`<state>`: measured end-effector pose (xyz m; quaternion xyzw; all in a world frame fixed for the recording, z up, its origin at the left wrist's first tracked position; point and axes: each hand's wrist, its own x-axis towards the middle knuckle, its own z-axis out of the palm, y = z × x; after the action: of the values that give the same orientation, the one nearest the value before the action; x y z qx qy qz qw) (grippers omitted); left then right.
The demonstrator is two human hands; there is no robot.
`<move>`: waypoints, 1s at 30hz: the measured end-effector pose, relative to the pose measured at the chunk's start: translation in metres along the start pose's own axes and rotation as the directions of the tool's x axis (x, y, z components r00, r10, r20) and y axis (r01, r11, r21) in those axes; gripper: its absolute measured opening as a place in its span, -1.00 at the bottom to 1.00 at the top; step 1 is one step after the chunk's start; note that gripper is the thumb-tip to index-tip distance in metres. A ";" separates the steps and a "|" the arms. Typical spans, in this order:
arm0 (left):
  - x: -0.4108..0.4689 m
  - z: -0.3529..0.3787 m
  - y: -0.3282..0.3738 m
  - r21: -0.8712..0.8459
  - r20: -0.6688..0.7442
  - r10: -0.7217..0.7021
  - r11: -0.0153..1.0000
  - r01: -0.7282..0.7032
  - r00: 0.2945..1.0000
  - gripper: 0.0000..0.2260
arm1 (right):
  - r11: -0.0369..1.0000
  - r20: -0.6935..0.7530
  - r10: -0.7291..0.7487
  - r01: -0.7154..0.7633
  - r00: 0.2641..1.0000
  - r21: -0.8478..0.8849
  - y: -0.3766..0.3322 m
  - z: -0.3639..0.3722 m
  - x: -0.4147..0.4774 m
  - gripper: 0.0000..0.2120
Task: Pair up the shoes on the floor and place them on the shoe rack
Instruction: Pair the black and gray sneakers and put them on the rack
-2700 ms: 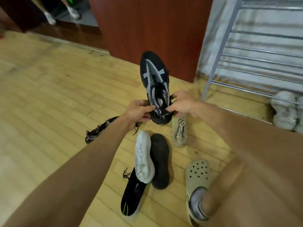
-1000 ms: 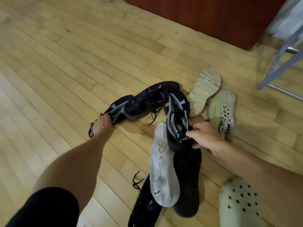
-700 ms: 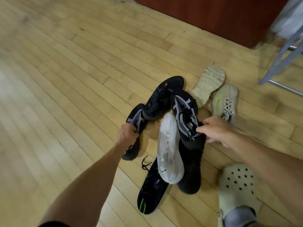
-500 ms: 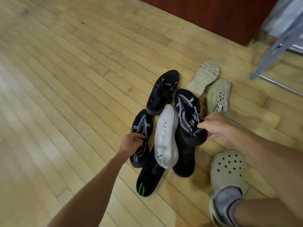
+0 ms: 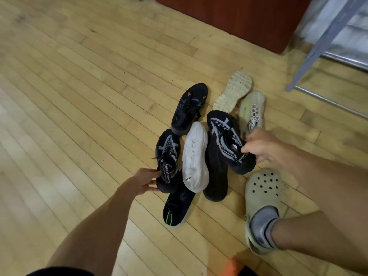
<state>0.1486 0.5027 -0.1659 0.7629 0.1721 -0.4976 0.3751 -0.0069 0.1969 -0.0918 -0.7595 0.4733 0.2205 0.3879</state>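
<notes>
One black-and-grey knit shoe (image 5: 167,154) sits at the left of the pile, with the left hand (image 5: 145,181) curled round its heel. Its twin, the second knit shoe (image 5: 227,136), is at the right, pinched at the collar by the right hand (image 5: 262,148). Both shoes point toe-far and heel-near, probably so they can be brought side by side as a pair.

Between them lie a white shoe (image 5: 195,156) and a black shoe (image 5: 216,176), both sole up. The pair likely has to be lifted over these rather than slid.

The shoe rack (image 5: 318,42) stands at the far right. A strip of bare floor (image 5: 79,96) runs toward it past the beige laced shoe (image 5: 252,110), and the floor to the left is wide open. A foot in a clog (image 5: 262,194) is planted just near-right of the pile, narrowing the room on that side.
</notes>
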 end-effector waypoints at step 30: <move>-0.178 0.232 0.223 0.379 0.235 0.361 0.821 -0.427 0.903 -0.89 | 0.976 -0.095 0.058 -0.037 0.994 0.213 0.133 -0.226 -0.078 -0.87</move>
<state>0.0653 0.2031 0.0295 0.8041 -0.1303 -0.4912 0.3084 -0.1681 0.0263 0.0486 -0.7126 0.5309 0.1398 0.4368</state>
